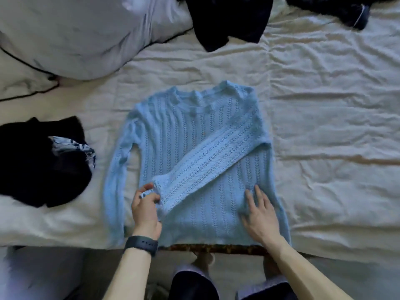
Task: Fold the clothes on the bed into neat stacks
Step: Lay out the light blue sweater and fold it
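Note:
A light blue knit sweater (pixel 190 135) lies flat on the cream bed sheet (pixel 324 105), neck away from me. Its right sleeve is folded diagonally across the body, the cuff down at the lower left. My left hand (pixel 145 204) pinches that cuff. My right hand (pixel 260 211) lies flat with straight fingers on the sweater's lower right part. The sweater's left sleeve hangs straight along its left side.
A black garment pile with a blue-and-white patterned cloth (pixel 41 163) lies at the left. More dark clothes (pixel 231 20) sit at the far middle, another dark piece (pixel 346 11) at the far right. A grey pillow (pixel 75 33) fills the far left. The bed's near edge (pixel 216 249) runs below the sweater.

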Motion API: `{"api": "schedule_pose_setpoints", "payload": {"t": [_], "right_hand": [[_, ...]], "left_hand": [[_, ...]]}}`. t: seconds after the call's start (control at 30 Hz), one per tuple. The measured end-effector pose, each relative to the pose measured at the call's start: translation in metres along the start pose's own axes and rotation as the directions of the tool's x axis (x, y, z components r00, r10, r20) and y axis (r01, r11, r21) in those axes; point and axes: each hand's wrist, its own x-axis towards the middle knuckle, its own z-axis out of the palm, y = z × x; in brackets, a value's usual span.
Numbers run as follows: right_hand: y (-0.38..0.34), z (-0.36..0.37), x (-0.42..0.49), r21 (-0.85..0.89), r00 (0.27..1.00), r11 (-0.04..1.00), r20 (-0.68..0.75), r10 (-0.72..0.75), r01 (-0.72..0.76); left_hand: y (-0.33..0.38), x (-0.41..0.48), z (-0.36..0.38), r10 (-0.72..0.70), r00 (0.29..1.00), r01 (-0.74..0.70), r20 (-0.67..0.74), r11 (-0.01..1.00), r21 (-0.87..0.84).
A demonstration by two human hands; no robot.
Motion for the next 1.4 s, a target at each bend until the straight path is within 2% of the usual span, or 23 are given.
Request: {"api": "schedule_pose_setpoints", "payload": {"t": [0.1, 0.13, 0.2, 0.23, 0.3, 0.37, 0.4, 0.47, 0.5, 0.57, 0.63, 0.67, 0.73, 0.8, 0.93, 1.0, 1.03, 1.07, 1.1, 1.2, 1.23, 1.3, 1.4], "right_hand": [[-0.016, 0.002, 0.003, -0.081, 0.993, 0.992, 0.068, 0.098, -0.093], [-0.02, 0.0, 0.005, -0.095, 0.987, 0.989, 0.101, 0.123, -0.113], [-0.025, -0.007, 0.01, -0.076, 0.978, 0.987, 0.142, 0.154, -0.144], [-0.026, -0.012, 0.012, -0.054, 0.974, 0.985, 0.149, 0.169, -0.163], [-0.028, -0.023, 0.019, 0.028, 0.969, 0.976, 0.123, 0.213, -0.218], [-0.03, -0.034, 0.028, 0.242, 0.954, 0.923, 0.038, 0.299, -0.299], [-0.033, -0.04, 0.035, 0.385, 0.932, 0.86, -0.002, 0.363, -0.334], [-0.036, -0.056, 0.056, 0.67, 0.859, 0.637, 0.0, 0.513, -0.38], [-0.037, -0.064, 0.07, 0.797, 0.825, 0.475, 0.051, 0.563, -0.374], [-0.038, -0.081, 0.098, 0.958, 0.798, 0.056, 0.202, 0.568, -0.282], [-0.038, -0.097, 0.122, 0.919, 0.794, -0.34, 0.354, 0.494, -0.199], [-0.036, -0.102, 0.132, 0.864, 0.777, -0.468, 0.419, 0.47, -0.183], [-0.032, -0.107, 0.149, 0.763, 0.735, -0.627, 0.515, 0.44, -0.16], [-0.026, -0.109, 0.164, 0.665, 0.712, -0.734, 0.58, 0.395, -0.135], [-0.013, -0.111, 0.178, 0.519, 0.719, -0.843, 0.639, 0.275, -0.139], [-0.008, -0.109, 0.18, 0.487, 0.72, -0.86, 0.651, 0.24, -0.154], [-0.005, -0.108, 0.179, 0.466, 0.721, -0.872, 0.656, 0.225, -0.152], [-0.002, -0.107, 0.178, 0.437, 0.722, -0.888, 0.659, 0.209, -0.142], [0.001, -0.105, 0.177, 0.397, 0.729, -0.909, 0.658, 0.189, -0.123], [0.011, -0.1, 0.175, 0.26, 0.782, -0.965, 0.608, 0.136, -0.034], [0.013, -0.099, 0.174, 0.239, 0.794, -0.971, 0.593, 0.133, -0.016], [0.014, -0.095, 0.175, 0.268, 0.794, -0.963, 0.591, 0.141, -0.028], [0.011, -0.094, 0.177, 0.433, 0.758, -0.893, 0.622, 0.198, -0.122]], "left_hand": [[-0.036, 0.042, -0.052, -0.061, 0.998, 0.053, 0.009, 0.921, 0.387], [-0.044, 0.052, -0.062, -0.078, 0.996, 0.041, 0.048, 0.846, 0.532], [-0.048, 0.066, -0.069, -0.041, 0.995, -0.042, 0.087, 0.627, 0.778], [-0.046, 0.069, -0.064, 0.013, 0.995, -0.088, 0.098, 0.567, 0.819], [-0.036, 0.065, -0.044, 0.119, 0.977, -0.213, 0.176, 0.549, 0.809], [-0.023, 0.057, -0.013, 0.188, 0.931, -0.365, 0.313, 0.5, 0.785], [-0.017, 0.054, 0.005, 0.207, 0.899, -0.437, 0.386, 0.468, 0.768], [-0.002, 0.052, 0.047, 0.213, 0.827, -0.559, 0.52, 0.398, 0.727], [0.007, 0.053, 0.071, 0.197, 0.792, -0.605, 0.577, 0.37, 0.705], [0.023, 0.054, 0.124, 0.161, 0.725, -0.68, 0.67, 0.321, 0.659], [0.038, 0.055, 0.179, 0.135, 0.667, -0.739, 0.733, 0.25, 0.626], [0.045, 0.056, 0.206, 0.12, 0.648, -0.756, 0.753, 0.222, 0.616], [0.058, 0.056, 0.257, 0.1, 0.629, -0.77, 0.771, 0.215, 0.6], [0.068, 0.059, 0.303, 0.096, 0.615, -0.78, 0.783, 0.222, 0.585], [0.084, 0.074, 0.364, 0.059, 0.647, -0.758, 0.76, 0.151, 0.634], [0.093, 0.085, 0.382, 0.006, 0.664, -0.747, 0.748, 0.065, 0.662], [0.095, 0.088, 0.389, -0.058, 0.665, -0.742, 0.745, 0.066, 0.667], [0.098, 0.091, 0.397, -0.118, 0.652, -0.745, 0.749, 0.085, 0.662], [0.101, 0.09, 0.404, -0.16, 0.644, -0.728, 0.748, 0.17, 0.664], [0.101, 0.086, 0.429, -0.16, 0.625, -0.636, 0.764, 0.463, 0.617], [0.098, 0.085, 0.436, -0.15, 0.629, -0.627, 0.763, 0.483, 0.612], [0.087, 0.086, 0.445, -0.138, 0.628, -0.651, 0.766, 0.445, 0.615], [0.073, 0.089, 0.449, -0.104, 0.623, -0.691, 0.775, 0.392, 0.608]]}}
